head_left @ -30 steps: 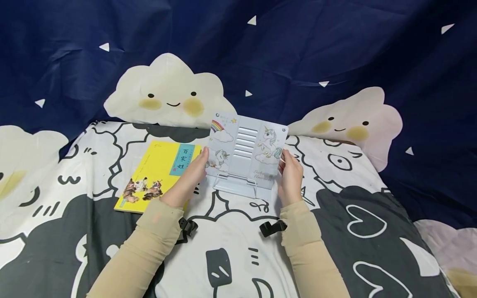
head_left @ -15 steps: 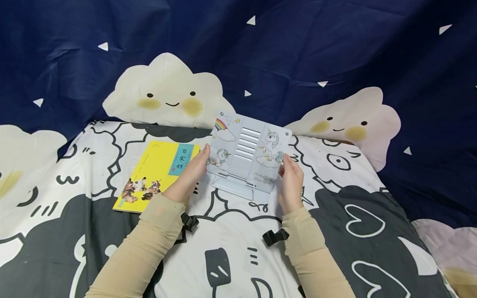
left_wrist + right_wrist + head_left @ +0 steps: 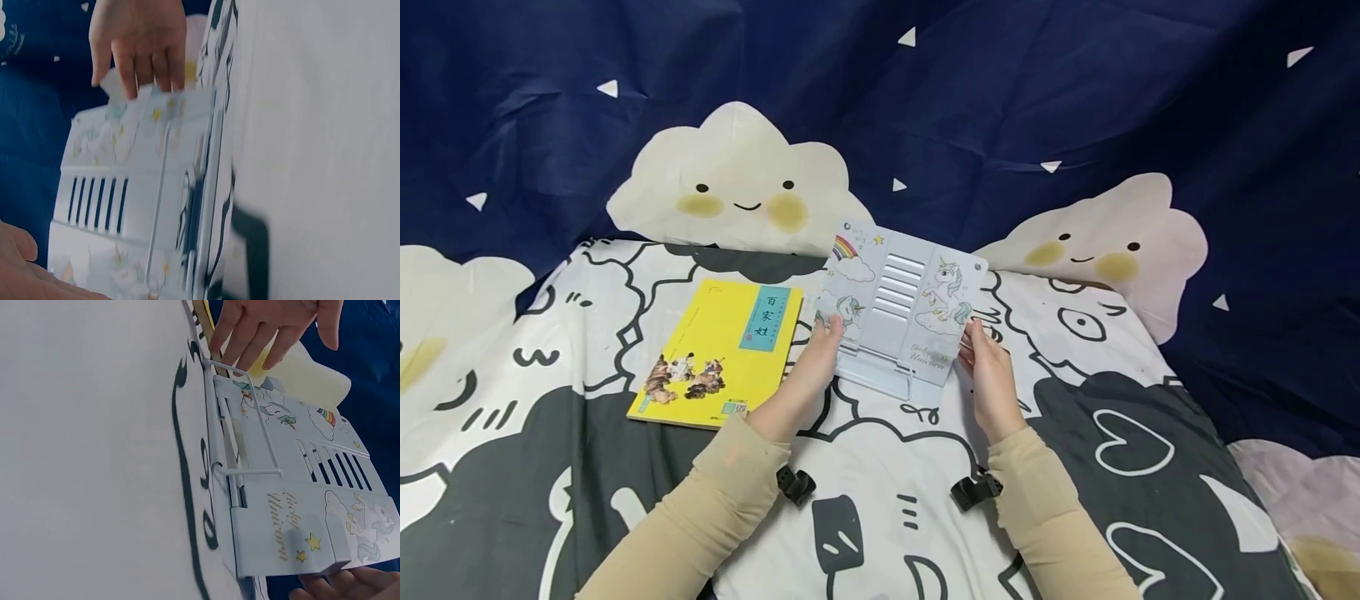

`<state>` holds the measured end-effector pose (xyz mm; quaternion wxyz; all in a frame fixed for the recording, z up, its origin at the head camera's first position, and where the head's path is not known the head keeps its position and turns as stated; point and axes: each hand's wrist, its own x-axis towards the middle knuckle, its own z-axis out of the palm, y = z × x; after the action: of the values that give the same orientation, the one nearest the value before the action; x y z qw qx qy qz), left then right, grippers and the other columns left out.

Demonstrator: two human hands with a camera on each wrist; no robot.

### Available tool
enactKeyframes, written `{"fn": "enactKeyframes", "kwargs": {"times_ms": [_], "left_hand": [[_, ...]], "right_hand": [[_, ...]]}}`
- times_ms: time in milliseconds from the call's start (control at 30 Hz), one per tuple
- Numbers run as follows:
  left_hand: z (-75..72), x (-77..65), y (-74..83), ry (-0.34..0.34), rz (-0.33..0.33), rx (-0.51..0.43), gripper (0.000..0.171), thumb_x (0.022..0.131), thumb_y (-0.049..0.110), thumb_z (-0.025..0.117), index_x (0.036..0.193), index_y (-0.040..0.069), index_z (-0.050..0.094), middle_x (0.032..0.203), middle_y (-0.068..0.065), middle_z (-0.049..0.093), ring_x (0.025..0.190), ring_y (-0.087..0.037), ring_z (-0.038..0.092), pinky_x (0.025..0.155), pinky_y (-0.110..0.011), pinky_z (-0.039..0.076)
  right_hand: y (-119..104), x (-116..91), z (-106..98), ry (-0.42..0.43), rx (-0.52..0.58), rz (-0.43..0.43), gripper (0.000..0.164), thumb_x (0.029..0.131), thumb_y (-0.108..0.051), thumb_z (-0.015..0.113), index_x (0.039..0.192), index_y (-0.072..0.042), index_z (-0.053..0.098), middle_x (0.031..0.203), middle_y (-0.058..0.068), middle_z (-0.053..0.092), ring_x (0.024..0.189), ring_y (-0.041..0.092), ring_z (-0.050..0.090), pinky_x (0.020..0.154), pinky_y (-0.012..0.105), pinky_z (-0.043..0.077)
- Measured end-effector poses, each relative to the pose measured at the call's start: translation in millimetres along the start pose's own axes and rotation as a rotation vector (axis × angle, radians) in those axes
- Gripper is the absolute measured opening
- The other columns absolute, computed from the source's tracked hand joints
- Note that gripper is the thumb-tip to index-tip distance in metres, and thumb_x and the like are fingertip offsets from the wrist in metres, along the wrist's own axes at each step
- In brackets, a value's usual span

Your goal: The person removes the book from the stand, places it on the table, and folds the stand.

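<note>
A pale blue metal book stand (image 3: 887, 335) with unicorns, a rainbow and a slotted middle panel stands leaning back on the bed, its wire page holder at the front. In the head view, my left hand (image 3: 808, 371) is at the stand's lower left edge. The right wrist view shows the left hand's fingers (image 3: 275, 340) straight and spread beside it. My right hand (image 3: 991, 379) is at the right edge; the left wrist view shows its fingers (image 3: 145, 69) straight by the panel. Left of the stand lies a yellow book (image 3: 700, 333) with a blue title label.
Beneath everything is a bedspread (image 3: 880, 492) with black, white and grey cartoon print. Behind hangs a dark blue cloth (image 3: 970, 92) with white triangles and smiling clouds. Black camera mounts (image 3: 976, 490) sit on both wrists.
The stand shifted slightly right and then stayed put. Both hands have loosened from its sides; the left moved down and right, and the right drew lower. More of the yellow book now shows.
</note>
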<state>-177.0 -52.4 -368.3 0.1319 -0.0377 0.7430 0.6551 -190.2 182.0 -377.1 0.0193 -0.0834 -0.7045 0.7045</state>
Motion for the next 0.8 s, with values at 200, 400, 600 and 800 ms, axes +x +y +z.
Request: {"fn": "enactKeyframes", "kwargs": {"times_ms": [200, 400, 600, 800], "left_hand": [[18.8, -11.1, -4.2, 0.034, -0.087, 0.008, 0.082, 0.104, 0.057, 0.024, 0.159, 0.006, -0.008, 0.166, -0.016, -0.012, 0.153, -0.035, -0.010, 0.123, -0.057, -0.003], [34.7, -12.4, -5.4, 0.083, -0.097, 0.008, 0.083, 0.105, 0.052, 0.030, 0.158, 0.003, -0.010, 0.163, -0.023, -0.018, 0.151, -0.041, -0.013, 0.121, -0.062, -0.002], [41.5, -9.8, -6.8, 0.112, -0.086, 0.011, 0.083, 0.104, 0.051, 0.033, 0.158, 0.003, -0.009, 0.162, -0.025, -0.020, 0.151, -0.040, -0.017, 0.120, -0.063, -0.002], [41.0, -6.1, -4.9, 0.107, -0.076, 0.004, 0.083, 0.104, 0.053, 0.031, 0.158, 0.003, -0.009, 0.162, -0.025, -0.020, 0.150, -0.041, -0.017, 0.119, -0.064, -0.002]], "right_hand": [[4.3, -2.9, -8.2, -0.076, -0.025, 0.106, 0.073, 0.104, -0.052, 0.036, 0.154, 0.001, 0.030, 0.151, 0.016, 0.041, 0.133, 0.023, 0.045, 0.118, 0.035, 0.035], [8.3, -3.4, -15.9, -0.125, 0.006, 0.168, 0.070, 0.104, -0.051, 0.038, 0.155, -0.004, 0.029, 0.105, -0.008, 0.054, 0.103, 0.001, 0.060, 0.106, 0.026, 0.047], [12.9, -0.8, -22.6, -0.176, 0.024, 0.180, 0.073, 0.102, -0.054, 0.039, 0.156, -0.007, 0.027, 0.103, -0.012, 0.065, 0.102, -0.001, 0.065, 0.107, 0.029, 0.046], [15.6, -0.9, -25.7, -0.188, 0.047, 0.173, 0.073, 0.102, -0.054, 0.038, 0.156, -0.006, 0.027, 0.110, -0.007, 0.069, 0.101, 0.001, 0.068, 0.103, 0.028, 0.050]]}}
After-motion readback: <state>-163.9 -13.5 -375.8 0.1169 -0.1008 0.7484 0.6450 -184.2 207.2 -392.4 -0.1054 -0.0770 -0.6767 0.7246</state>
